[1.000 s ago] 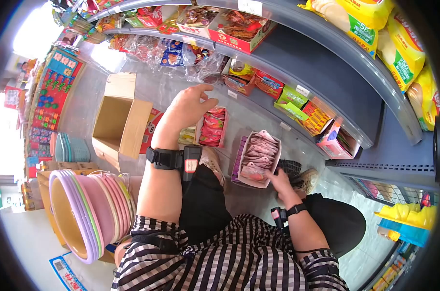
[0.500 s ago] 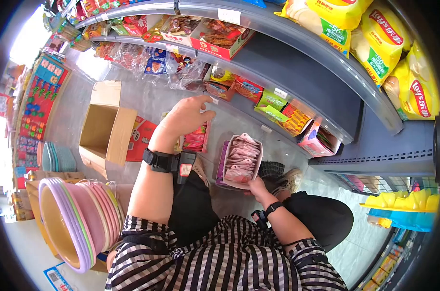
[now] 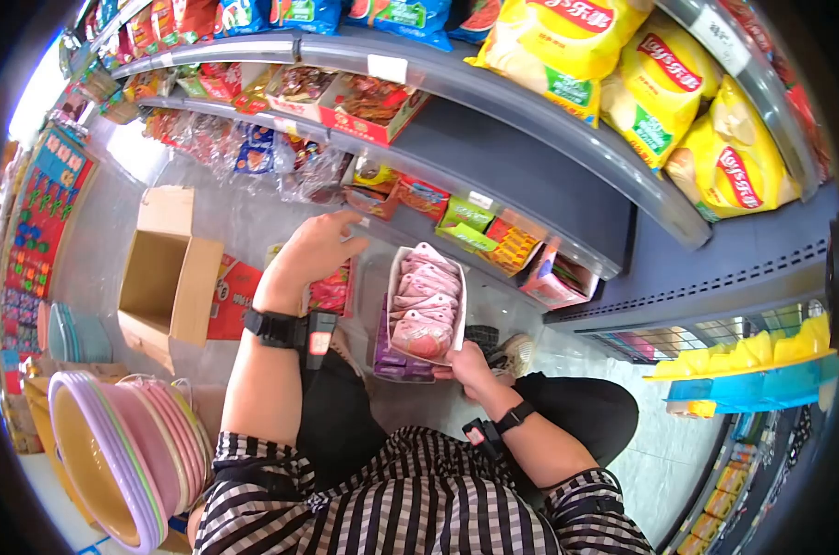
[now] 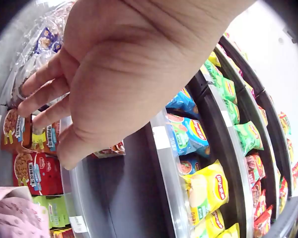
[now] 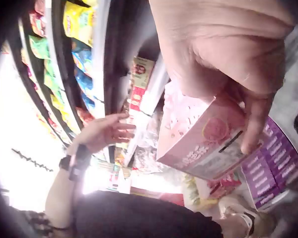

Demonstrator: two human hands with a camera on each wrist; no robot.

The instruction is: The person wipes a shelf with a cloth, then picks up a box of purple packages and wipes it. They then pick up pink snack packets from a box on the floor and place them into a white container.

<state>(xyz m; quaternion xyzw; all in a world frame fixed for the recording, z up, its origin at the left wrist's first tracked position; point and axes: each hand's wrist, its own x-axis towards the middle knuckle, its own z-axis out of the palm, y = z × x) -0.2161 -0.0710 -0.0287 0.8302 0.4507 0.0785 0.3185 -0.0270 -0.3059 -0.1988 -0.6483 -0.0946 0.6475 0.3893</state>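
Pink box (image 5: 202, 138) shifted fwd, lengthwise twd shelf (image 3: 549, 176)

Pink box (image 5: 203, 136): open-topped, printed side, its near right corner held in the right grip (image 3: 472, 367).
Box position: over a purple box (image 5: 275, 163), near the bottom shelf's front edge (image 3: 391, 231).
Pink packets (image 3: 427, 301): inside, overlapping in a row.

Tiered dark-grey store shelving (image 3: 530, 171) runs along the far edge of the glossy grey floor (image 3: 234, 213), whose far left part catches bright white glare (image 3: 140, 148).
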